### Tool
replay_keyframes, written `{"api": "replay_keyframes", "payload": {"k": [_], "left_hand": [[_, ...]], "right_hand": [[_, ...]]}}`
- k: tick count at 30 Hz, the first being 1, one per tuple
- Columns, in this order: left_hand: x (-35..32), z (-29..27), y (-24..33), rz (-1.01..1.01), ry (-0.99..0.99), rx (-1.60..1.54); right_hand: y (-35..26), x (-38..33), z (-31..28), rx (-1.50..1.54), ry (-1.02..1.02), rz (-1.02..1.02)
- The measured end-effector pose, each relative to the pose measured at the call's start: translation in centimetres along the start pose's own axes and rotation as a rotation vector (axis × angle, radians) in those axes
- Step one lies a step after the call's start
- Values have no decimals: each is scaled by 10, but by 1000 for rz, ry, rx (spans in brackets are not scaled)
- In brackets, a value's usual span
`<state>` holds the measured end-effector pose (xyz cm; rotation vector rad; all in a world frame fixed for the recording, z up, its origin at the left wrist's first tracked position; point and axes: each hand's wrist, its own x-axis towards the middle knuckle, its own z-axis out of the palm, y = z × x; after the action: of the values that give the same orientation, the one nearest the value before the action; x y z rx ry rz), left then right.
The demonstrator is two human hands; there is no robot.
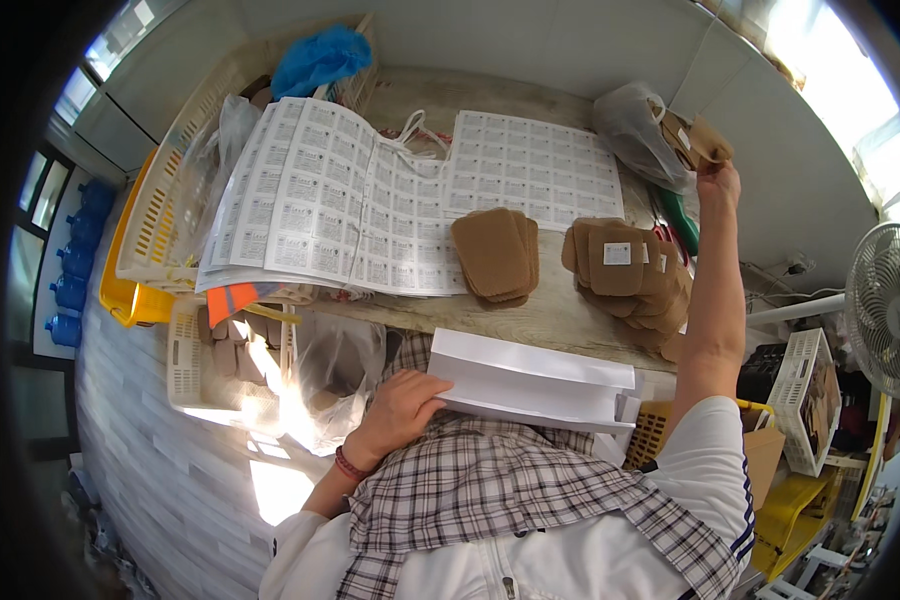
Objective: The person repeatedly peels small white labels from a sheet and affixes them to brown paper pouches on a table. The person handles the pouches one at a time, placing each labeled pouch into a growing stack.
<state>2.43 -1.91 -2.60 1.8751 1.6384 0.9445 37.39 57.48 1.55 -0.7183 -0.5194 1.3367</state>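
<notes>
My left hand (402,408) grips the left end of a long white open box (530,385), which rests across my lap against the table edge. At the far right of the table my right hand (718,182) is closed on a brown pad (708,142), beside a clear plastic bag (638,130). Part of that pad is hidden by my fingers. A stack of plain brown rounded pads (492,256) lies mid-table. To its right is a looser pile of brown pads (630,275), some with small white labels.
Printed white label sheets (320,200) cover the table's left and middle. A cream crate (170,215) with a blue bag (320,60) stands behind them. Scissors with red handles (662,225) lie at right. A fan (892,310) stands far right; below left is another crate (185,355).
</notes>
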Motion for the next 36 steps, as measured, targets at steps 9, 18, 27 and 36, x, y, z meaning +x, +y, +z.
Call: {"api": "replay_keyframes", "payload": {"k": [9,18,27,36], "left_hand": [[-15,-17,-6,-121,241,-33],[-144,34,-196,-919,524,-234],[-195,52,-310,-1102,-62,-277],[-193,37,-346,-1292,99,-326]], "right_hand": [[8,-1,12,-851,132,-373],[53,-367,-2,-1052,-915,-266],[128,-415,-12,-1457,-1054,-149],[128,-415,-9,-1479,-898,15]]}}
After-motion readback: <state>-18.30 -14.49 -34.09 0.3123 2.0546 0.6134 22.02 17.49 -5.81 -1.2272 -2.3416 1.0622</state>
